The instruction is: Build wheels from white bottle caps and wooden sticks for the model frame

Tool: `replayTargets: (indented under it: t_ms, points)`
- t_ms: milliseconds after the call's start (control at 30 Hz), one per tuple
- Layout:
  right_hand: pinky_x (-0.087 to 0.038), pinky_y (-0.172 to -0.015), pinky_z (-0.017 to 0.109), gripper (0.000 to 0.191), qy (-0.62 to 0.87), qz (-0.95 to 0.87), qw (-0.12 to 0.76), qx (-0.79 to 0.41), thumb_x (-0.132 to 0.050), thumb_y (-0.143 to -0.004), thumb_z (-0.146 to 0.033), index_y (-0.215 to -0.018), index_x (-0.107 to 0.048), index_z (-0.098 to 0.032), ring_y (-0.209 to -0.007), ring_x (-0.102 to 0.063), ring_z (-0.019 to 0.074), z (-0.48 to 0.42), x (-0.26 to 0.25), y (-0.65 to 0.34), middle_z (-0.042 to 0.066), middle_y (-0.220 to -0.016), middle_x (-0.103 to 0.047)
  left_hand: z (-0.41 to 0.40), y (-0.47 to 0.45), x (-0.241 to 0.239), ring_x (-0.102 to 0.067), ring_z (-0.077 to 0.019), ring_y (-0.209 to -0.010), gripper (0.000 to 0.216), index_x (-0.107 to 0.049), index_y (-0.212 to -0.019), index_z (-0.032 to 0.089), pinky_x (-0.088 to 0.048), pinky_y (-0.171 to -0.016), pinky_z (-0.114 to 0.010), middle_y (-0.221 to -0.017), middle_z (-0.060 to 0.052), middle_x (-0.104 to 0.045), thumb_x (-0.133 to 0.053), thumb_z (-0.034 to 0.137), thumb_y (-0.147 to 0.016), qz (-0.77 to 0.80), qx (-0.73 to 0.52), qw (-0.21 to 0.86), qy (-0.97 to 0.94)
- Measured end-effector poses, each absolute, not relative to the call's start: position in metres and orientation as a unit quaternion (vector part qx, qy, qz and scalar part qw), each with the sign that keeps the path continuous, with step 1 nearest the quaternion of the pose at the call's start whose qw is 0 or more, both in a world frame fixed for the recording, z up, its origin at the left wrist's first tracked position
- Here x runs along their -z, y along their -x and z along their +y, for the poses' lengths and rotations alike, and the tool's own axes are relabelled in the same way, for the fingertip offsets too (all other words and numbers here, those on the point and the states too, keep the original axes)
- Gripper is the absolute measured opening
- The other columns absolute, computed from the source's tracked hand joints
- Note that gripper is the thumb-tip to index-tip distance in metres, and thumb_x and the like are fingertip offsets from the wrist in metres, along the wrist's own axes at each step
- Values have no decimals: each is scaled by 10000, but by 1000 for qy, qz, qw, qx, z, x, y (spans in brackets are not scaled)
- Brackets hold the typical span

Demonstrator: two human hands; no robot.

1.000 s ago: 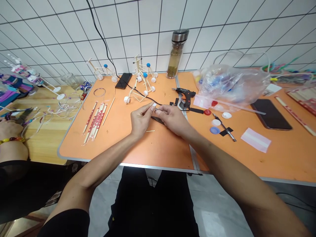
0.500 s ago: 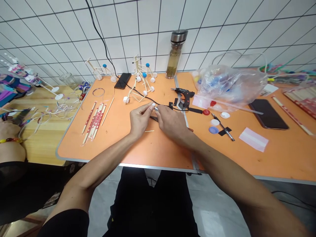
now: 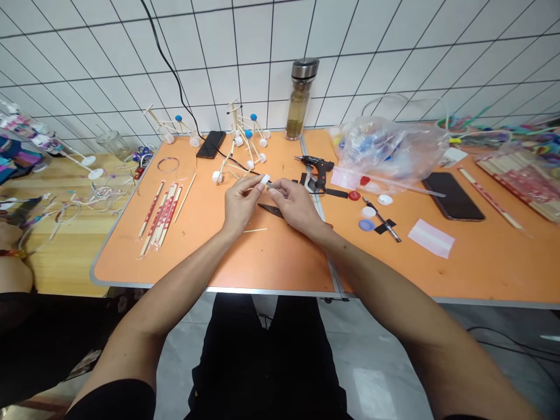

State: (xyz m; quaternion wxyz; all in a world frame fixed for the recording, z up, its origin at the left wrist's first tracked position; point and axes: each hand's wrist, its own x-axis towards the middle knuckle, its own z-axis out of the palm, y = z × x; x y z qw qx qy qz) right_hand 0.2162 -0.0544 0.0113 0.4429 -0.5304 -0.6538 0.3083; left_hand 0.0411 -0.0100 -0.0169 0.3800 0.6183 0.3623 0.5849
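My left hand (image 3: 240, 203) and my right hand (image 3: 294, 204) meet over the middle of the orange table (image 3: 271, 256). Together they pinch a small white bottle cap (image 3: 265, 180) between thumbs and fingertips; a thin stick seems to run into it. Dark scissors (image 3: 270, 210) lie on the table just under my right hand. A short wooden stick (image 3: 255, 230) lies near my left wrist.
Wrapped chopsticks (image 3: 161, 211) lie at left. Stick-and-cap models (image 3: 245, 143), a phone (image 3: 210, 144) and a bottle (image 3: 298, 99) stand at the back. A glue gun (image 3: 317, 167), loose caps (image 3: 368, 212), a plastic bag (image 3: 387, 149) and a second phone (image 3: 452, 195) sit right. Another person's arm (image 3: 11, 256) shows far left.
Both hands stay together on the white cap with slight finger shifts; my right hand drew back a little, uncovering the scissors. The camera view drifted slightly.
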Motion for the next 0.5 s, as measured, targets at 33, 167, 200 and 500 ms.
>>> replayTargets:
  t_ms: [33, 167, 200, 500]
  points:
    - [-440, -781, 344, 224, 550, -679, 418, -250, -579, -1058, -378, -1073, -725, -208, -855, -644, 229, -54, -9, -218, 54, -947, -763, -11, -40, 16, -826, -268, -1132, 347, -950, -1115, 271, -655, -926, -365, -1200, -103, -903, -919, 566, -936, 369, -574, 384, -622]
    - [-444, -809, 380, 367, 595, -745, 291, -78, -468, -1137, -331, -1337, -733, -175, -1082, -743, 341, -59, -5, -221, 166, -1233, -841, -12, -39, 12, -811, -230, -965, 374, -938, -1058, 240, -640, -867, -328, -1041, -88, -901, -921, 594, -936, 378, -553, 410, -619]
    - [-440, -798, 379, 385, 600, -754, 264, -52, -450, -1151, -327, -1372, -723, -170, -1109, -750, 353, -61, -5, -221, 181, -1273, -839, -12, -39, 12, -796, -210, -906, 395, -930, -1032, 230, -630, -826, -310, -981, -79, -888, -918, 613, -935, 379, -549, 419, -615]
    - [-337, -714, 375, 443, 615, -775, 132, 51, -359, -1227, -337, -1470, -686, -162, -1103, -768, 334, -70, -12, -214, 187, -1345, -818, -8, -40, 16, -792, -172, -828, 543, -876, -934, 198, -602, -740, -257, -882, -59, -845, -890, 740, -909, 386, -518, 484, -591]
